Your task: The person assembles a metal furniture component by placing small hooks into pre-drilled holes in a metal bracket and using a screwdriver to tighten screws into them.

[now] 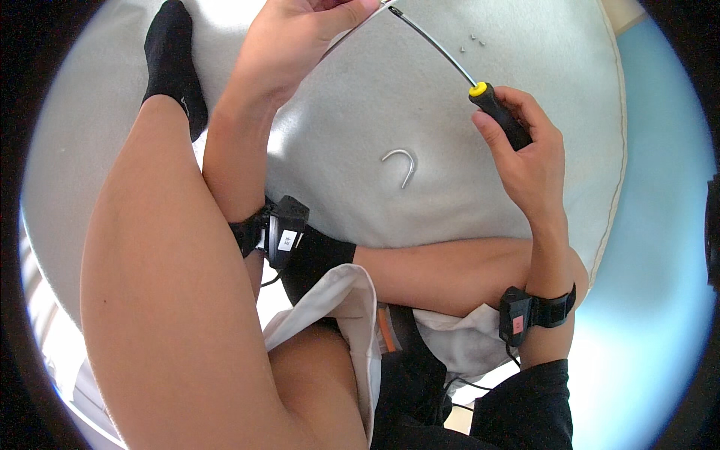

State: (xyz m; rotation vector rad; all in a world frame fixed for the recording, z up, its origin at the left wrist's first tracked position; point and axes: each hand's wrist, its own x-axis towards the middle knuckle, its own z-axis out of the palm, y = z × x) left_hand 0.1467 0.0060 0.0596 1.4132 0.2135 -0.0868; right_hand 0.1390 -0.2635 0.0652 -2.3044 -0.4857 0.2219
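My right hand (529,139) is closed round the black handle of a screwdriver (435,51) with a yellow collar. Its long shaft slants up and left, and the tip is close to the fingertips of my left hand (307,30). Between the thumb and fingers of that left hand is a thin metal piece (343,40), largely hidden by the hand and cut off by the top edge. Whether the screwdriver tip touches it, I cannot tell. Three small screws (472,43) lie on the pale surface, left of the screwdriver's shaft.
A curved silver hook (405,163) rests on the pale grey round cushioned surface (450,202) between my arms. My bent legs frame the near and left sides, with a black sock (171,52) at upper left. Strapped black devices (287,232) sit on both forearms, with cables.
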